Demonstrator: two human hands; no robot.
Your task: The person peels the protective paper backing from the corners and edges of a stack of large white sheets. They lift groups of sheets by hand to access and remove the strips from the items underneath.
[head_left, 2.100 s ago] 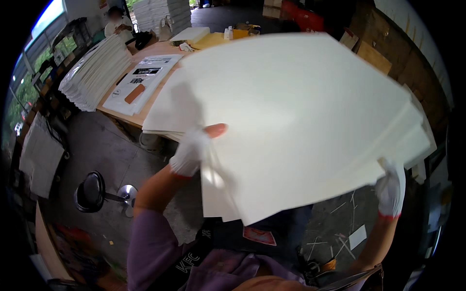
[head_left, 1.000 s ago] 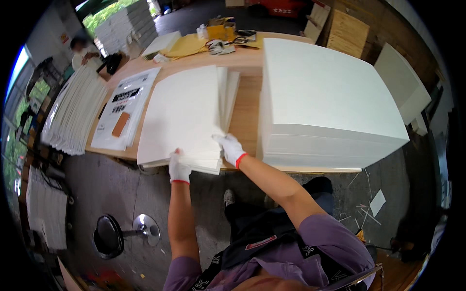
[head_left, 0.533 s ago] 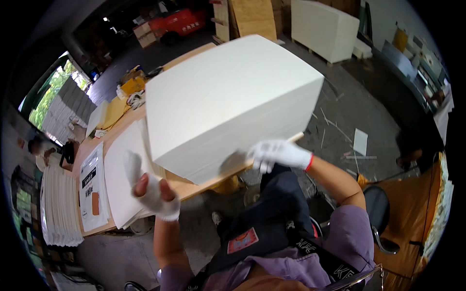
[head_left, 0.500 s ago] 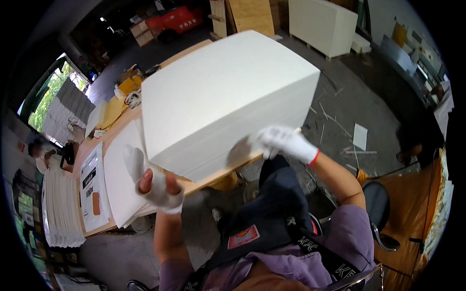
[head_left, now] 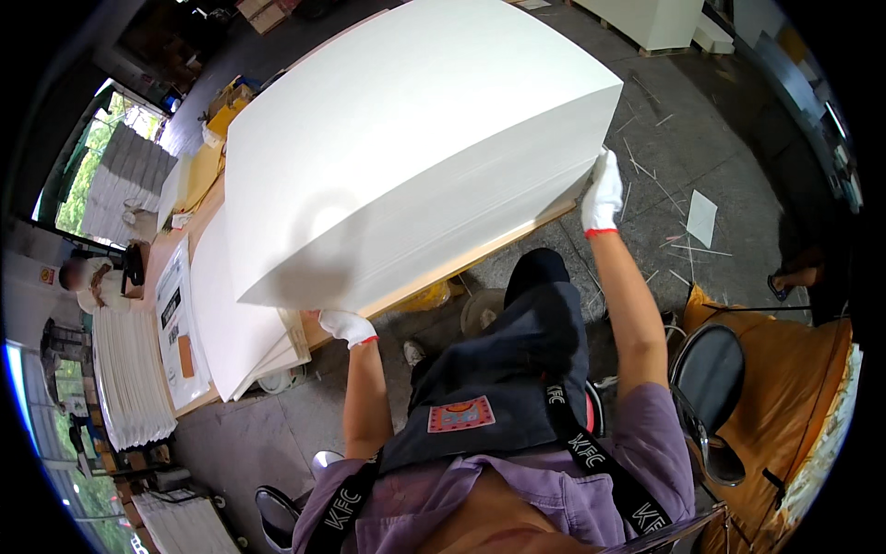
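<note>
A tall block of stacked white sheets point(head_left: 425, 102) stands on a wooden table edge in front of me. My left hand point(head_left: 347, 328), in a white glove with a red cuff, is at the stack's near left lower corner; its fingertips are mostly hidden there. My right hand point(head_left: 603, 194), gloved the same way, lies along the stack's right near corner with its fingers stretched upward against the side. Left of the stack, loose large white sheets point(head_left: 231, 319) fan out on the table.
A printed white package point(head_left: 175, 314) and a row of upright white sheets point(head_left: 129, 379) are on the left. Paper strips and a white sheet point(head_left: 701, 219) litter the floor at right. A black chair point(head_left: 709, 374) stands beside an orange-brown cover point(head_left: 766, 397). A person point(head_left: 92, 280) is at far left.
Both hands have moved to the stack's sides: the right went outward and up to the right corner, the left from above the loose sheets down to the lower left corner. The view has tilted down.
</note>
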